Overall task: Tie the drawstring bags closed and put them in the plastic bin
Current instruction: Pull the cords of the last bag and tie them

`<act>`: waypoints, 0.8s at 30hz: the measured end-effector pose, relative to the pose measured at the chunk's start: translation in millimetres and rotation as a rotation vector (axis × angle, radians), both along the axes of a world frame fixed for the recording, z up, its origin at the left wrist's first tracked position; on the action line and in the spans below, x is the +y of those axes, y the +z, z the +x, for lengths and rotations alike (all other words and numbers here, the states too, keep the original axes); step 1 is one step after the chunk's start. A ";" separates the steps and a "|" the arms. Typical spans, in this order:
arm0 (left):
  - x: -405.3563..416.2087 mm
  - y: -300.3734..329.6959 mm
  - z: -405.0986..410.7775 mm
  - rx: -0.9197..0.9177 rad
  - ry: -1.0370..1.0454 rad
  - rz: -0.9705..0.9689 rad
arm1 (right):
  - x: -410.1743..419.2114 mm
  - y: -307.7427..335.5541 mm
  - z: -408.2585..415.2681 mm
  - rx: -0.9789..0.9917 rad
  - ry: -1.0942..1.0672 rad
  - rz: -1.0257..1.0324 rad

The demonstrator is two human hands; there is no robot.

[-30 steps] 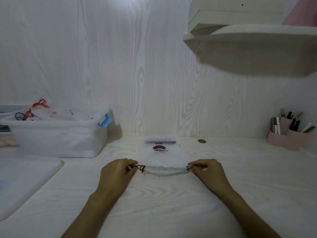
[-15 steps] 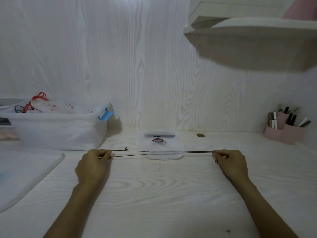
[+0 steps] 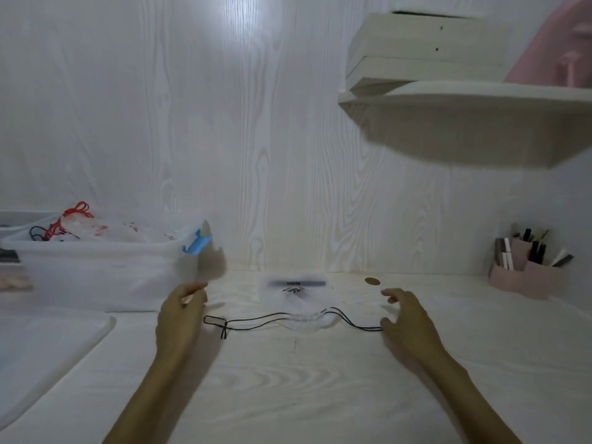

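Observation:
A small translucent drawstring bag (image 3: 296, 299) with a dark label lies flat on the white desk, its gathered mouth toward me. Its dark drawstring (image 3: 256, 322) lies slack on the desk, looping out to both sides. My left hand (image 3: 181, 315) hovers just left of the left loop with fingers relaxed, holding nothing. Beside the string's right end hovers my right hand (image 3: 408, 318), fingers spread, also holding nothing. The clear plastic bin (image 3: 102, 267) with a blue latch stands at the back left and holds several bags with red and black strings.
A white lid or tray (image 3: 41, 347) lies at the left front. A pink organiser (image 3: 528, 277) with pens stands at the back right. A small brown disc (image 3: 372, 281) lies behind the bag. A white shelf (image 3: 464, 100) juts out overhead on the right.
Both hands pulled the drawstring taut outward, cinching the bag's mouth, then let go. The string now lies slack on the desk and both hands have opened.

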State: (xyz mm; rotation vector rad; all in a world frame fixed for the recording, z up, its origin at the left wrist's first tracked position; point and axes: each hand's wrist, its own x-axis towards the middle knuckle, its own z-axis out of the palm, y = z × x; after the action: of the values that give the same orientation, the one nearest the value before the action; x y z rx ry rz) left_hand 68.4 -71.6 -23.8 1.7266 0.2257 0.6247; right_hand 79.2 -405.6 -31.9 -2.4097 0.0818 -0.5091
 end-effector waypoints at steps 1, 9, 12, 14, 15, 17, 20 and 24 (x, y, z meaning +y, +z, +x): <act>-8.2 1.5 0.1 0.011 -0.072 0.080 | 9.8 2.2 2.7 0.035 0.086 0.012; -48.2 -23.7 12.7 0.098 -0.146 0.673 | 48.5 -4.7 16.9 0.097 0.241 0.142; -39.1 -24.9 10.3 0.037 -0.281 0.650 | 42.5 -6.3 12.8 0.034 0.277 0.199; -35.0 -26.2 5.8 0.032 -0.402 0.662 | 43.2 -6.6 6.0 -0.012 0.267 0.188; -33.0 -27.1 3.9 0.020 -0.416 0.665 | 44.2 -7.9 3.8 -0.041 0.236 0.163; -30.7 -28.1 1.6 0.008 -0.365 0.676 | 46.1 -10.9 1.8 -0.110 0.196 0.101; -30.6 -28.0 -0.4 0.004 -0.236 0.734 | 45.6 -14.2 3.0 -0.175 0.240 0.030; -29.0 -25.6 -1.8 0.035 -0.096 0.743 | 49.0 -14.2 3.9 -0.209 0.289 -0.110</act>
State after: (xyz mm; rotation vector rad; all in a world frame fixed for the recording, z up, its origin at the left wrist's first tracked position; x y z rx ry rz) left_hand 66.6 -100.6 -49.4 2.4450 -0.0844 0.6511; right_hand 83.1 -356.6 -46.1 -2.4039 -0.3885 -0.6381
